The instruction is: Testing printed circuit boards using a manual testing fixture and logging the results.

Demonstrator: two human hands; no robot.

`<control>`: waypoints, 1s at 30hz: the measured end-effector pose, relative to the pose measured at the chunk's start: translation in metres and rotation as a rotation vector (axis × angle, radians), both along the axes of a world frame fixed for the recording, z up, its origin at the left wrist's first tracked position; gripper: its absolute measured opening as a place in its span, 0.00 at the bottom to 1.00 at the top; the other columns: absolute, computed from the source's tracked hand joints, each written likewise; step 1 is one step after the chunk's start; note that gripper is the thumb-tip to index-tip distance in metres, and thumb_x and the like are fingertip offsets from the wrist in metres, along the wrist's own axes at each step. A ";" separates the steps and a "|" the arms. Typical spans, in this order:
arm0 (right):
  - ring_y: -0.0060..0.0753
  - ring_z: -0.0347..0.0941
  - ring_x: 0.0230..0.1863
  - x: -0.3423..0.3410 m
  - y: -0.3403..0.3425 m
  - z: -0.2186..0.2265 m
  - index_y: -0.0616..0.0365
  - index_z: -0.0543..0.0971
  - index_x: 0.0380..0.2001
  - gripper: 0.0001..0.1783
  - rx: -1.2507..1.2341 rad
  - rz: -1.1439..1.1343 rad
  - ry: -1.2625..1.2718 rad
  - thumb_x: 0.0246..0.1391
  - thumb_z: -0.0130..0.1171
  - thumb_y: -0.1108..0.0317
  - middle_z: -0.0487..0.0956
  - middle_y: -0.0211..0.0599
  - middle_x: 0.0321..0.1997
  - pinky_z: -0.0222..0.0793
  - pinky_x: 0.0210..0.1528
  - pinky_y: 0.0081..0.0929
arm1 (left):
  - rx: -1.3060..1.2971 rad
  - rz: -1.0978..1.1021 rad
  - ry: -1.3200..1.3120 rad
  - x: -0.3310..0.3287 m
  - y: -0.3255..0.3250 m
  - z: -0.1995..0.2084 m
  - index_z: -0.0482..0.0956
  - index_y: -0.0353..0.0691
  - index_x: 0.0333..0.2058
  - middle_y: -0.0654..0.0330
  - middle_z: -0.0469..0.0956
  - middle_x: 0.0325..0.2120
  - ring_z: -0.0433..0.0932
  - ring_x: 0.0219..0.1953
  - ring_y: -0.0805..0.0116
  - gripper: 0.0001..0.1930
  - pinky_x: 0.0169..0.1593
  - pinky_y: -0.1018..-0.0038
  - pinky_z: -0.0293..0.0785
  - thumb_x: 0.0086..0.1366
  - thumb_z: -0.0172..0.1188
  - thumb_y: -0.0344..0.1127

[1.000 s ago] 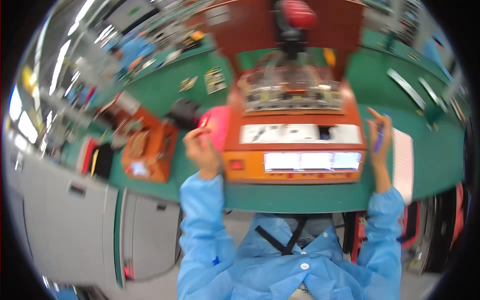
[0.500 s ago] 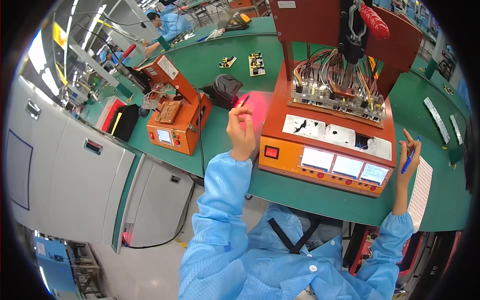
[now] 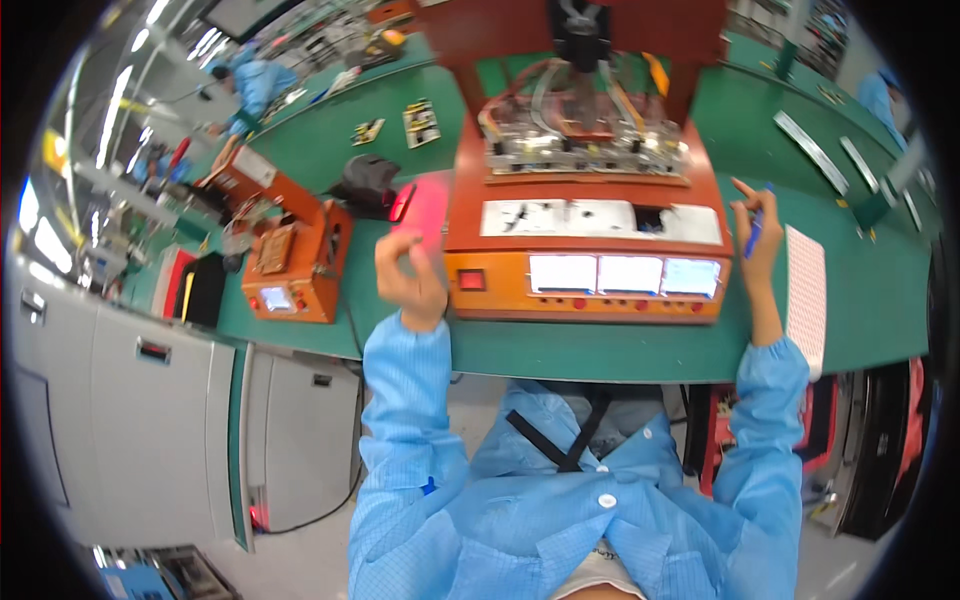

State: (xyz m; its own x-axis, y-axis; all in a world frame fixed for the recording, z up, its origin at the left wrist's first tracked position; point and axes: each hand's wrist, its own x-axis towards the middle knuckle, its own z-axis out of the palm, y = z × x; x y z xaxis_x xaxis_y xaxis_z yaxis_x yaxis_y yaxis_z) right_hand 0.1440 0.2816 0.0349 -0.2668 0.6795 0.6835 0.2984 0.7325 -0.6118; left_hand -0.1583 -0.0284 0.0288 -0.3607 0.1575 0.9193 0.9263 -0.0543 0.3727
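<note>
My left hand (image 3: 410, 282) hovers at the left side of a large orange test fixture (image 3: 580, 258), its fingers curled toward the thumb; whether anything small sits between them cannot be made out. Beyond it a black scanner (image 3: 370, 186) throws a red glow onto the bench. On the fixture's right side, my right hand (image 3: 757, 240) holds a blue pen (image 3: 752, 236) between its bent fingers, index finger partly raised. The fixture has three lit screens, a red switch (image 3: 470, 280), a torn white strip (image 3: 555, 218) and a wired clear plate (image 3: 590, 150) above.
A smaller orange fixture (image 3: 290, 262) stands left on the green bench (image 3: 590, 350). Circuit boards (image 3: 421, 124) lie behind the scanner. A pink-and-white sheet (image 3: 805, 300) and pale strips (image 3: 810, 150) lie right. Grey cabinets (image 3: 165, 430) stand left; another person (image 3: 262, 85) sits far back.
The whole view has shifted, so the bench things sit farther left and mostly higher. My left hand has come slightly nearer to me beside the fixture. The pen stays in my right hand.
</note>
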 end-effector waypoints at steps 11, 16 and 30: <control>0.42 0.79 0.42 -0.004 0.008 -0.009 0.62 0.64 0.26 0.09 0.092 0.039 0.124 0.49 0.54 0.77 0.77 0.49 0.28 0.69 0.33 0.28 | -1.292 -0.587 -0.336 0.206 0.015 -0.241 0.75 0.33 0.37 0.41 0.75 0.33 0.74 0.36 0.43 0.11 0.42 0.56 0.70 0.58 0.49 0.32; 0.44 0.79 0.42 -0.009 0.015 -0.014 0.61 0.64 0.26 0.09 -0.016 0.040 0.170 0.47 0.55 0.78 0.75 0.47 0.26 0.70 0.33 0.28 | -1.295 -0.719 -0.280 0.216 0.034 -0.298 0.77 0.33 0.39 0.39 0.75 0.35 0.75 0.37 0.42 0.13 0.43 0.55 0.70 0.60 0.48 0.32; 0.35 0.73 0.25 -0.001 -0.015 -0.032 0.60 0.75 0.37 0.13 -0.129 0.014 0.191 0.45 0.56 0.79 0.73 0.34 0.24 0.70 0.29 0.29 | -1.205 -1.035 -0.066 0.244 0.241 -0.253 0.76 0.33 0.39 0.39 0.75 0.36 0.74 0.38 0.42 0.13 0.44 0.54 0.70 0.60 0.48 0.32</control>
